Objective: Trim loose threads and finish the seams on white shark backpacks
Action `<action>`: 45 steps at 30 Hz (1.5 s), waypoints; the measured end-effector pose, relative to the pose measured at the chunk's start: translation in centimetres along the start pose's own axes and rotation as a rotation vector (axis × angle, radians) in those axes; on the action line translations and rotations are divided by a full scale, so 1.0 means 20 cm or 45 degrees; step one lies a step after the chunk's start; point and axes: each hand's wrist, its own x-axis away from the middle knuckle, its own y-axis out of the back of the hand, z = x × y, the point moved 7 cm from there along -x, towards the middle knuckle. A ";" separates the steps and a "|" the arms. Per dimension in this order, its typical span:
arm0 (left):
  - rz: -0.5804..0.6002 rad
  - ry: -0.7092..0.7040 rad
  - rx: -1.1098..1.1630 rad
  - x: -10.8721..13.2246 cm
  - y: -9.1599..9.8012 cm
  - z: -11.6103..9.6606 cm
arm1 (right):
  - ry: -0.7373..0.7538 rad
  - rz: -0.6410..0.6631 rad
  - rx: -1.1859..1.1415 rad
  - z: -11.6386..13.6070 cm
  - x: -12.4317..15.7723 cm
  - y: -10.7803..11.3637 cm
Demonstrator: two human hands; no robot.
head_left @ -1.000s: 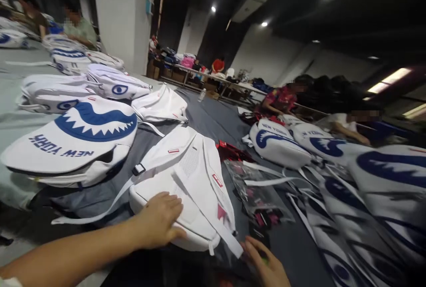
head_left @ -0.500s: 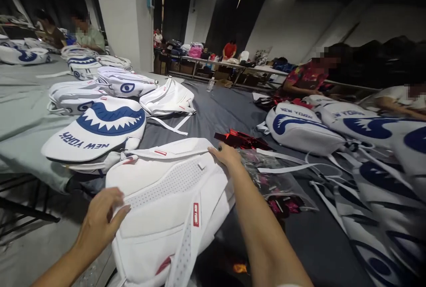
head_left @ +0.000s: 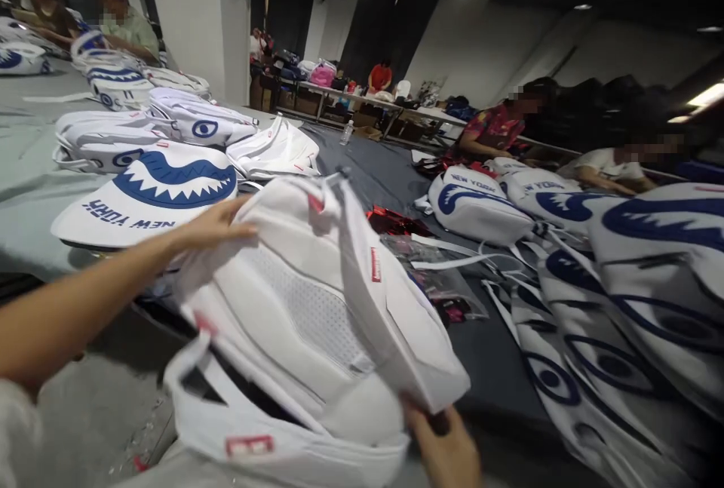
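Note:
A white backpack point(head_left: 299, 307) is tilted in front of me, its dotted mesh back panel and shoulder straps facing up. My left hand point(head_left: 223, 224) reaches across and grips its far left edge, fingers over the fabric. At the near right corner, my right hand point(head_left: 444, 443) holds the bag, its fingertips partly hidden beneath. One strap with a red label point(head_left: 249, 446) hangs in a loop towards me. Just beyond my left hand lies a white bag flap point(head_left: 150, 194) with blue teeth and NEW YORK lettering.
More white bags point(head_left: 271, 147) lie on the cloth-covered table at left, and several with blue eyes point(head_left: 546, 379) are heaped at right. Between them are red foil point(head_left: 396, 220), plastic packets point(head_left: 452, 292) and a bottle point(head_left: 347, 132). Co-workers point(head_left: 495, 122) work around the tables.
The backpack has been turned and lifted off the table. My left hand moved to its far edge, my right hand to its near right corner. The view has shifted to the right.

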 end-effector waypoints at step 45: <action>0.584 -1.561 -1.004 0.02 -1.53 -0.32 | 0.261 0.200 0.643 0.54 -0.11 -0.21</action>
